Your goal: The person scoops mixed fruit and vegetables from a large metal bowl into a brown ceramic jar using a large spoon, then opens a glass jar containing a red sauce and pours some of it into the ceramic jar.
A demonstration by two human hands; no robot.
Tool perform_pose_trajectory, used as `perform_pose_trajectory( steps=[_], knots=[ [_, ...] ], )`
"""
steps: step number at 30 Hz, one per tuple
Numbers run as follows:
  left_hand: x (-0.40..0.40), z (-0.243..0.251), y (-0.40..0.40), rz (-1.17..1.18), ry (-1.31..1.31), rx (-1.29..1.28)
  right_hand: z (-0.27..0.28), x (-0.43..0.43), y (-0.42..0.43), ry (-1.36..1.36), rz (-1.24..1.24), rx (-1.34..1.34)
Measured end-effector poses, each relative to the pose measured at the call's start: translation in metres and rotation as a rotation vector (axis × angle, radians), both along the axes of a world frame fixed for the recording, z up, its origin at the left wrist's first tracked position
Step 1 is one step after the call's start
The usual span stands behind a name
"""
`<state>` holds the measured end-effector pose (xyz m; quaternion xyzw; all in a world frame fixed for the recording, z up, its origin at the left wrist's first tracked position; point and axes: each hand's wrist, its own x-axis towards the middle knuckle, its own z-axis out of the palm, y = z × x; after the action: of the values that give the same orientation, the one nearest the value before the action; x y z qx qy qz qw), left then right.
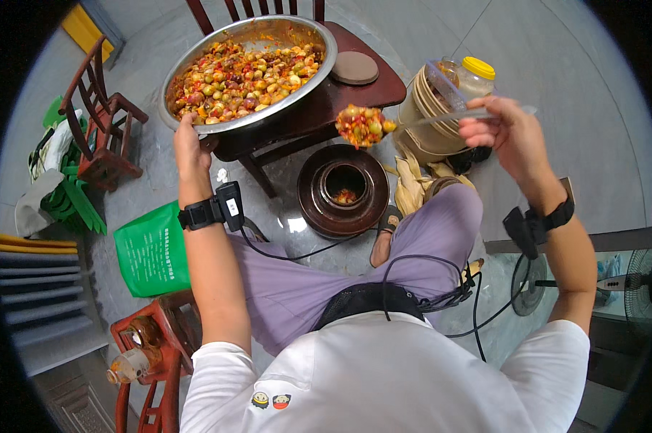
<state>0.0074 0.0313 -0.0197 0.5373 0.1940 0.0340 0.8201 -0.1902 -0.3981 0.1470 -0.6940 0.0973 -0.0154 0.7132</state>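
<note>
My left hand (pixel 192 143) grips the near left rim of a wide stainless steel basin (pixel 326 70), which rests on a dark red wooden chair (pixel 369 97). A chunky mix of small round vegetables and chopped red and orange pepper (pixel 239 81) fills much of it. My right hand (pixel 499 124) holds the handle of a metal ladle (pixel 439 118). Its bowl carries a heaped scoop of the mix (pixel 364 125), held in the air to the right of the basin. Lower down stands a brown glazed pickling jar (pixel 315 203) with a wide water-channel rim; some mix shows inside its mouth.
A flat brown disc (pixel 355 68) lies on the chair seat. Right of it are a beige bucket (pixel 418 132), a jar with a yellow lid (pixel 478 67) and dried corn husks (pixel 409 184). A green bag (pixel 153 254) stands at left. Cables (pixel 304 255) trail from both wrists.
</note>
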Motion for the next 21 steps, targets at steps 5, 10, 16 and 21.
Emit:
perform_pose_trajectory(
  steps=[5,10,16,21],
  knots=[
    [-0.006,0.006,-0.002,-0.004,-0.005,0.039,-0.068,-0.006,0.004,0.092,-0.043,0.093],
    [-0.009,0.010,-0.003,0.000,0.020,0.036,-0.136,0.000,0.020,0.146,-0.033,0.068],
    [-0.008,0.010,-0.002,-0.018,0.010,0.005,-0.213,0.011,0.064,-0.455,0.748,-1.109],
    [-0.010,0.010,-0.002,-0.012,0.036,0.043,-0.231,0.028,0.075,-0.631,1.077,-1.439]
  ],
)
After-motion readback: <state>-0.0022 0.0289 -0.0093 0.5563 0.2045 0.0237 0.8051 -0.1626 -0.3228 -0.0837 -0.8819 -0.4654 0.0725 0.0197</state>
